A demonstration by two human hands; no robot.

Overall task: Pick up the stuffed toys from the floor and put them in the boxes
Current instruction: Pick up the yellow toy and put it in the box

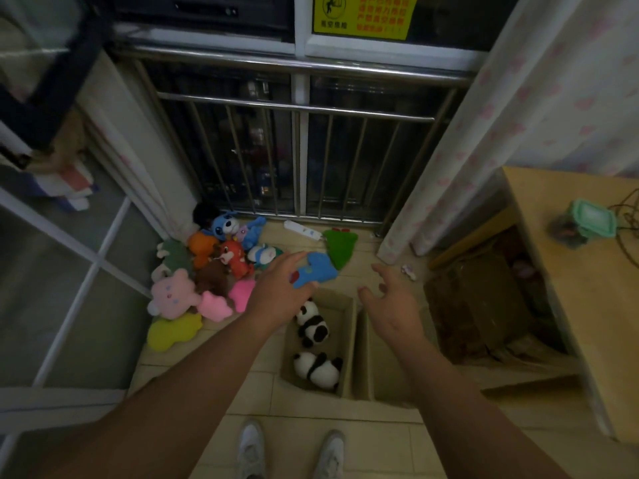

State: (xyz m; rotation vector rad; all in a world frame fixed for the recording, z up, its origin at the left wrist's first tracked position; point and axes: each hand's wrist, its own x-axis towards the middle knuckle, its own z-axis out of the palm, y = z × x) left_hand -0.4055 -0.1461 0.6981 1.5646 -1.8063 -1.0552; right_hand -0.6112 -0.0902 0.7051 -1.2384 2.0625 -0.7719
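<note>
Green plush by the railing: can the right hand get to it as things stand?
Probably yes. The right hand is open and empty, the green plush lies alone on bare floor ahead of it, and nothing sits between them.

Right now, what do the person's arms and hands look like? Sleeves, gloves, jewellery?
Both forearms are bare up to the frame edge, no sleeve showing. The left hand and right hand wear no gloves; no watch, ring or wristband is visible. Below, white shoes.
</note>
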